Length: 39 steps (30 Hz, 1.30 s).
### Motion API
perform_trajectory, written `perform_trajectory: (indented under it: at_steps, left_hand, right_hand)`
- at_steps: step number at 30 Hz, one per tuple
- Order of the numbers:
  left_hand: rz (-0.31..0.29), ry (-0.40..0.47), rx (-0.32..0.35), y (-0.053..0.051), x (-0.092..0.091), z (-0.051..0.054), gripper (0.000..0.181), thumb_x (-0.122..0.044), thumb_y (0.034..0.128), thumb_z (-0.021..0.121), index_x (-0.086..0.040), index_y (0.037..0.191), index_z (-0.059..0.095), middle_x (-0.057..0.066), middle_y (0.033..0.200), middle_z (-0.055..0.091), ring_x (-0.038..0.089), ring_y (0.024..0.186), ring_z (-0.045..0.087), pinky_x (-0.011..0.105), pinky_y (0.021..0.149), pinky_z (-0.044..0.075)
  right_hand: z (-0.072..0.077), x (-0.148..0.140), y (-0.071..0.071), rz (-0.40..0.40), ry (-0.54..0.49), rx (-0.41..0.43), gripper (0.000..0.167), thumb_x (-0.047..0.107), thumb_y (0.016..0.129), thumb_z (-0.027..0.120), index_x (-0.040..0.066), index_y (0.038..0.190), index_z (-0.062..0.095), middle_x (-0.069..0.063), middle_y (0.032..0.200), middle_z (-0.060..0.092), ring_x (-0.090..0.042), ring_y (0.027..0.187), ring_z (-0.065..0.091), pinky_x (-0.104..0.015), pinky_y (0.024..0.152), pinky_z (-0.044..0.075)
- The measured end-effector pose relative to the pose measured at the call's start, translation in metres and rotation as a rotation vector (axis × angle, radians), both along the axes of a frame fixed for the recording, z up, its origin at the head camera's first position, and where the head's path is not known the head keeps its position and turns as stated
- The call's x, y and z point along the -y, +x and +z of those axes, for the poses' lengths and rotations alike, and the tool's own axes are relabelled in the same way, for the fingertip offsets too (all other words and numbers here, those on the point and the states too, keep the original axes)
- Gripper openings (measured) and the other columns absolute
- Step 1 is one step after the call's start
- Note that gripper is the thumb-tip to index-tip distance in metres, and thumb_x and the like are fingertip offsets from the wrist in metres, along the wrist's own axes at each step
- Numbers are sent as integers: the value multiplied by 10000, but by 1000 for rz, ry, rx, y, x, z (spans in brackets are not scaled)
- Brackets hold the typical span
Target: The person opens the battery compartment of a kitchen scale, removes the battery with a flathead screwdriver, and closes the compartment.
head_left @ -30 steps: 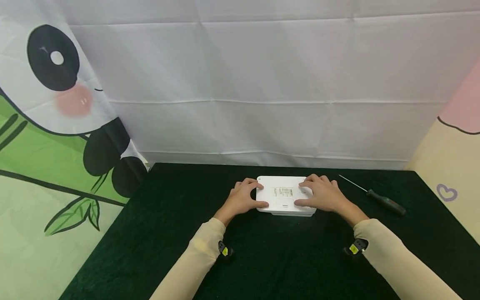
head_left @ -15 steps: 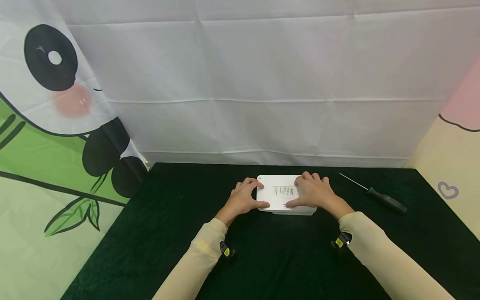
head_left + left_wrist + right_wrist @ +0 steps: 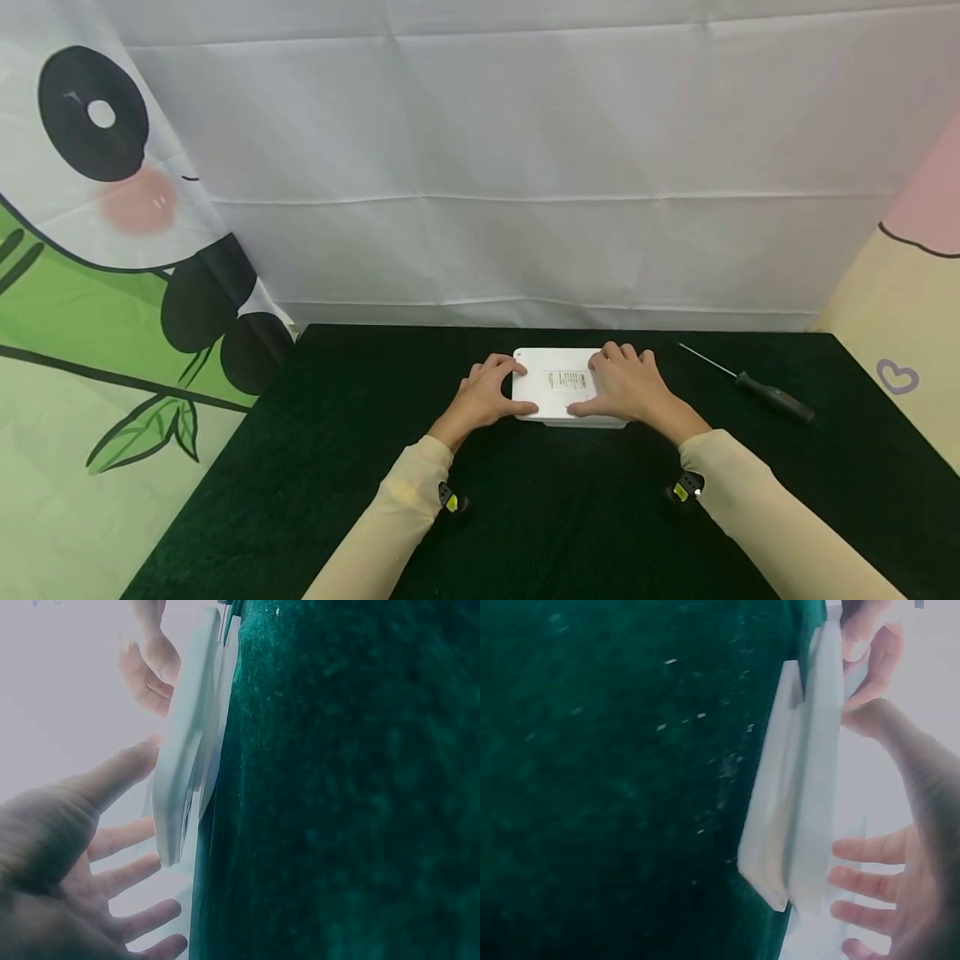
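A flat white rectangular plastic device with rounded corners and a printed label lies on the dark green cloth; its exact kind does not show. My left hand rests at its left end, thumb and fingertips spread on the face and edge. My right hand lies over its right part, thumb near the front edge and fingers toward the back. Fingers look fairly straight in the right wrist view. A slimmer white part projects beneath the slab. The right hand covers the device's right end from above.
A screwdriver with a dark handle and thin metal shaft lies to the right of the device. Dark green cloth covers the table. White fabric hangs behind it, with cartoon-printed panels at both sides.
My right hand has slid a little leftward over the device's face, covering part of it. The left hand, the device and the screwdriver stay in place.
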<state>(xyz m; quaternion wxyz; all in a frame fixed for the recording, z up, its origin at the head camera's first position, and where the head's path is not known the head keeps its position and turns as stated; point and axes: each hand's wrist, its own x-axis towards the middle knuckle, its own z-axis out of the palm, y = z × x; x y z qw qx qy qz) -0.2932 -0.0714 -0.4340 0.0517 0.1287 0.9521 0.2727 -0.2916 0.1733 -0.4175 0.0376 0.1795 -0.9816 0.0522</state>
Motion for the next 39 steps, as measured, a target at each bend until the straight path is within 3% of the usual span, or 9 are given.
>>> perform_trajectory:
  at_steps: [39]
  left_hand:
    - [-7, -18, 6, 3, 3, 1, 598, -507, 794, 772, -247, 1296, 579, 32, 1514, 375, 300, 1290, 372, 523, 1043, 315]
  right_hand:
    - [-10, -4, 6, 18, -30, -49, 864, 777, 758, 581, 89, 1279, 621, -164, 1279, 526, -332, 1070, 472, -506, 826, 366]
